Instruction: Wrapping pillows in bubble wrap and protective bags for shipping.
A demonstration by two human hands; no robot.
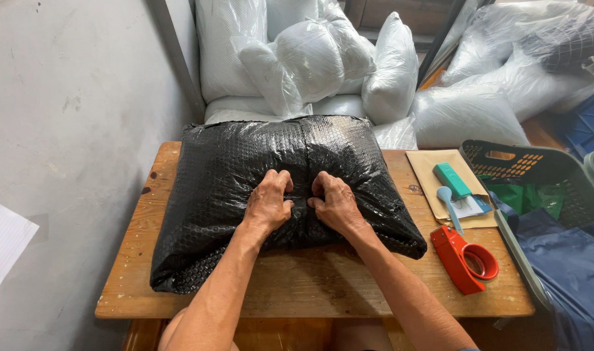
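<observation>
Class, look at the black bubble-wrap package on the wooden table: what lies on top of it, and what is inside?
On the black bubble-wrap package both hands press and pinch the middle seam: left hand, right hand. Its contents are hidden by the opaque wrap.

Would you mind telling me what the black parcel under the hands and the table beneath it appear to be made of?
The black parcel looks wrapped in glossy black bubble-wrap plastic: rows of small raised bubbles catch the light. The table appears to be bare, unvarnished wood, with visible grain, knots and dark stains.
</observation>
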